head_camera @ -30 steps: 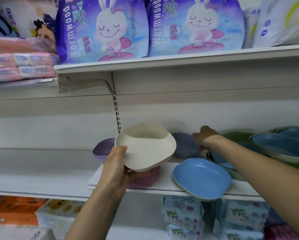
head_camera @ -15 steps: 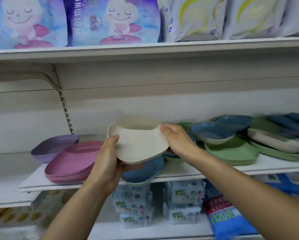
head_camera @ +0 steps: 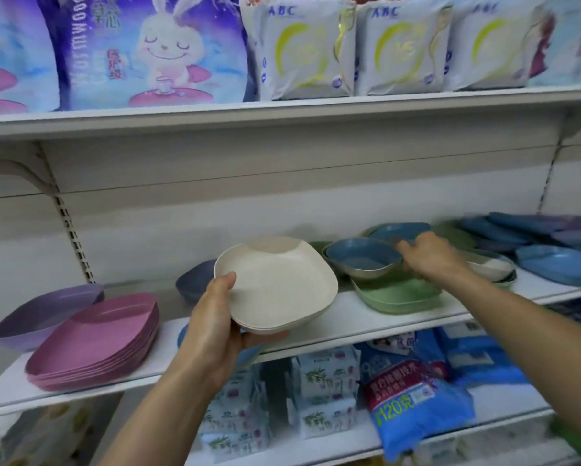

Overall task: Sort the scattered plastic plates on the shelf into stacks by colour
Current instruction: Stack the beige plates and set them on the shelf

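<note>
Both forearms bare; no sleeves, rings or watch on the hands (head_camera: 215, 327).

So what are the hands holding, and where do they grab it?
The left hand holds the cream plates by their near left rim, thumb on top. The right hand reaches over the mixed plates; whether it grips anything cannot be told.

The left hand (head_camera: 215, 317), forearm rising from six o'clock, grips with thumb on top and fingers curled beneath, while the right hand (head_camera: 428, 258) reaches toward two o'clock, palm down, fingers blurred.
</note>
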